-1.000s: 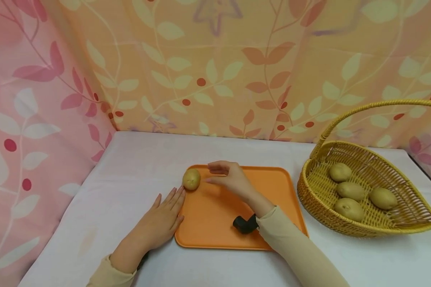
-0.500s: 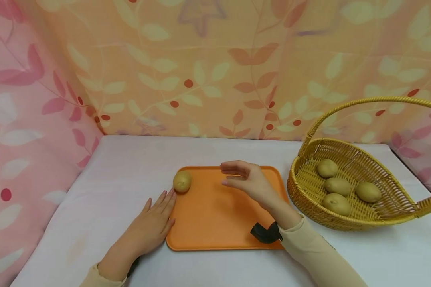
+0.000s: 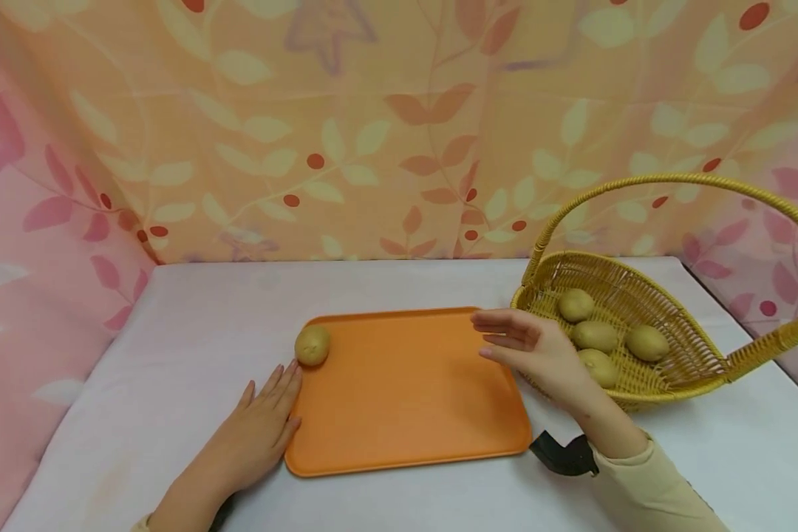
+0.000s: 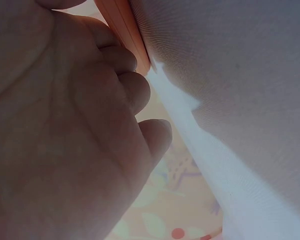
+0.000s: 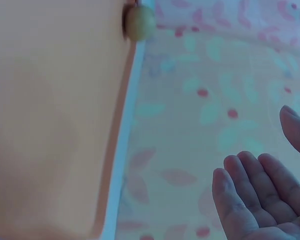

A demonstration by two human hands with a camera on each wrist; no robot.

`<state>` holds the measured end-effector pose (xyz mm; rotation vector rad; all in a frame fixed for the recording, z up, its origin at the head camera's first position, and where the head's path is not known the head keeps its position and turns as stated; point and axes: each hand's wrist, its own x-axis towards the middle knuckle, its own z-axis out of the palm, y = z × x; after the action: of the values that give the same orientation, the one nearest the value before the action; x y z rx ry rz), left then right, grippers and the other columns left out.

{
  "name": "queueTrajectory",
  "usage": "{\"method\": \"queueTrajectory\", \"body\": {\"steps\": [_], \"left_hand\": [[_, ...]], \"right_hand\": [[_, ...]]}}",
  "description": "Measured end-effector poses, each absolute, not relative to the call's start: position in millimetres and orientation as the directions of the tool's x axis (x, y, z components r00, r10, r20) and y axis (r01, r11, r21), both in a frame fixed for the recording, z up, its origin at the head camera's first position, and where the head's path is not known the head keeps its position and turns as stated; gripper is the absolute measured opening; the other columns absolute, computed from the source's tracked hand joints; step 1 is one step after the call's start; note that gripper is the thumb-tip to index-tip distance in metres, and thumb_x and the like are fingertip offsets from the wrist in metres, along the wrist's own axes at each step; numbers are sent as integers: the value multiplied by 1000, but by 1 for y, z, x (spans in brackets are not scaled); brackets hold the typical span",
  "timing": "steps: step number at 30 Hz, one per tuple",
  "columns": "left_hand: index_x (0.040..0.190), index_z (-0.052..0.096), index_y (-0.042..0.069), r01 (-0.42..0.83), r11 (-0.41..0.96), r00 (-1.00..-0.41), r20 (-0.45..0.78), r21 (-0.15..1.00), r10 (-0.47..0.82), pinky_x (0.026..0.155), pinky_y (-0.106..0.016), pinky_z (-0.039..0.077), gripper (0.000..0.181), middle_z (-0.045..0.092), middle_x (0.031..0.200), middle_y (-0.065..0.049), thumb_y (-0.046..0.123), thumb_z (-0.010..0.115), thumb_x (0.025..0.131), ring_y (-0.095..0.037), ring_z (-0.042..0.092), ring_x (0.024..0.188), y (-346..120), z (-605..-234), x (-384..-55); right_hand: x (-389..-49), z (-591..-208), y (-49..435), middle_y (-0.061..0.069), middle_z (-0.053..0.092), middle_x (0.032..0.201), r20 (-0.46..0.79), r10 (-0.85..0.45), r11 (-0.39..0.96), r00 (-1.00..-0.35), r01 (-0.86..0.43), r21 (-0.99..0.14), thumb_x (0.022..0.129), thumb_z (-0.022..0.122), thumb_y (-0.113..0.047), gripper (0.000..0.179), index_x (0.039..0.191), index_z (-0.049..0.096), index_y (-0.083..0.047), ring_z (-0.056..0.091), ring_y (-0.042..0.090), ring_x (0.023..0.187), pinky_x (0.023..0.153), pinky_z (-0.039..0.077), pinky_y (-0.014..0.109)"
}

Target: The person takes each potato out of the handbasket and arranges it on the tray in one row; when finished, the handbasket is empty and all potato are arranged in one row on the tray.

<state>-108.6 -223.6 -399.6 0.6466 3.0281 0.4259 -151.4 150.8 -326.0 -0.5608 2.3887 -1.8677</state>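
Observation:
An orange tray lies on the white-covered table, with one potato at its far left corner. My left hand rests against the tray's left edge with its fingers extended, just below that potato. Over the tray's right edge hovers my right hand, holding nothing, its fingers and thumb apart. Behind it stands a yellow wicker basket with several potatoes inside. In the right wrist view, the palm shows bare and the lone potato sits on the tray's corner.
The basket's tall arched handle rises to the right of my right hand. Patterned cloth hangs behind the table and at its sides. A black strap-like piece sticks out at my right wrist.
My right hand has moved right, away from the lone potato and toward the basket. The head view has shifted to the right. My left hand stays at the tray's left edge.

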Motion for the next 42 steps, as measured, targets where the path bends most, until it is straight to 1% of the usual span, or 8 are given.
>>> {"method": "queueTrajectory", "body": {"steps": [5,11,15,18,23,29,36,42], "left_hand": [[145,31,-5,397,877,-914,33,269,404,106,-62,18,59,24,152,-17,21,53,96,-36,22,139,-225,-402,-109],[144,31,-5,405,877,-911,39,257,410,106,-62,19,59,25,152,-18,21,53,96,-36,23,139,-224,-403,-111],[145,30,-5,407,876,-911,38,259,411,106,-62,18,59,24,152,-18,21,52,96,-36,22,139,-223,-404,-112],[145,29,-4,403,875,-912,33,267,410,106,-62,18,60,24,152,-18,22,52,96,-36,21,139,-223,-404,-112],[145,29,-4,397,877,-913,24,269,406,105,-63,18,60,23,152,-18,22,52,97,-37,21,139,-224,-405,-112],[146,28,-4,396,876,-913,19,275,406,105,-63,19,61,22,153,-18,23,52,97,-37,21,139,-226,-407,-112],[146,27,-5,392,876,-913,4,280,408,105,-63,18,62,20,153,-19,25,51,98,-37,19,140,-228,-408,-113],[146,26,-5,397,871,-910,0,289,414,105,-64,18,62,20,153,-19,25,51,98,-37,19,140,-227,-409,-114]], "right_hand": [[-141,-322,182,3,63,119,187,-268,208,-945,-247,-947,85,66,2,43,126,53,10,62,17,107,85,51,27],[-134,-322,217,0,64,118,215,-214,181,-953,-255,-950,86,62,7,40,126,54,8,61,13,108,83,51,23],[-131,-324,242,-1,65,117,227,-184,206,-956,-263,-942,86,61,9,38,124,55,10,63,10,105,80,51,21],[-131,-327,259,-5,66,114,209,-137,288,-968,-241,-927,86,63,6,37,123,56,9,63,8,103,79,51,19],[-135,-333,280,-12,65,114,169,-83,458,-982,-189,-869,87,65,-1,36,123,59,3,61,1,102,78,49,13],[-142,-339,297,-13,66,111,166,-129,513,-978,-209,-832,86,66,0,34,119,60,5,63,1,97,74,50,14],[-146,-342,302,-7,66,113,114,-220,481,-969,-209,-851,86,65,1,37,119,55,14,64,7,97,74,53,20],[-150,-342,302,1,66,114,36,-276,550,-961,-188,-814,82,71,-3,42,120,57,13,60,1,100,77,51,18]]}}
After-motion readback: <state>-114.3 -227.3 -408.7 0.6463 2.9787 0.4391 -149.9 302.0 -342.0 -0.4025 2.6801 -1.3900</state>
